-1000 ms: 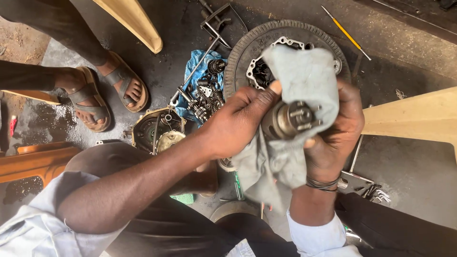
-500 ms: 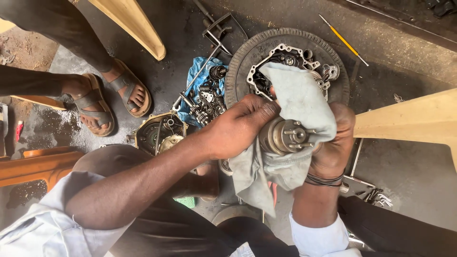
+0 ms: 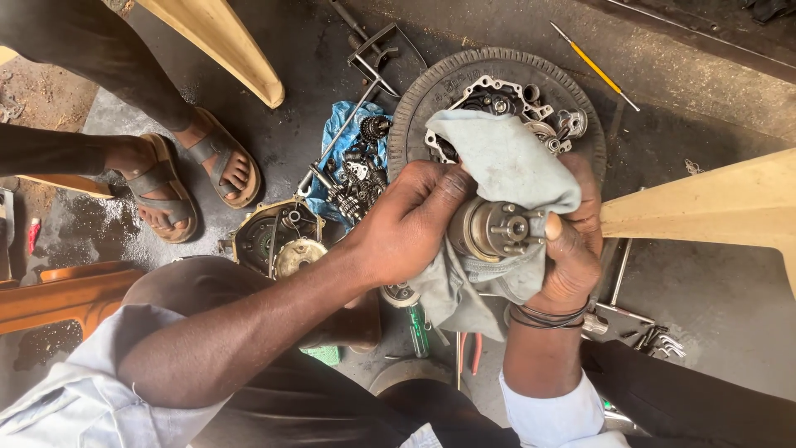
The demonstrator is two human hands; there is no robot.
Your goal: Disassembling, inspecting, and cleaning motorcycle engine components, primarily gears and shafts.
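Note:
A round metal clutch-like part (image 3: pixel 496 229) sits wrapped in a pale grey-blue rag (image 3: pixel 506 162), held between both hands over the floor. My left hand (image 3: pixel 406 220) grips the part's left side through the rag, fingers curled over the top. My right hand (image 3: pixel 574 241) cradles the rag and the part from the right, thumb pressed on the part's rim. Dark bands circle my right wrist.
An engine casing lies in a tyre (image 3: pixel 431 91) beyond my hands. Gears rest on a blue cloth (image 3: pixel 344 137). An engine cover (image 3: pixel 274 241), a T-wrench (image 3: pixel 373 70), a yellow screwdriver (image 3: pixel 593 66), pliers and hex keys (image 3: pixel 659 340) lie on the floor. Another person's sandalled feet (image 3: pixel 186 174) stand at left.
The rag has shifted lower and the part has turned slightly in my hands; the tyre and casing behind show more. My hands stay on the part.

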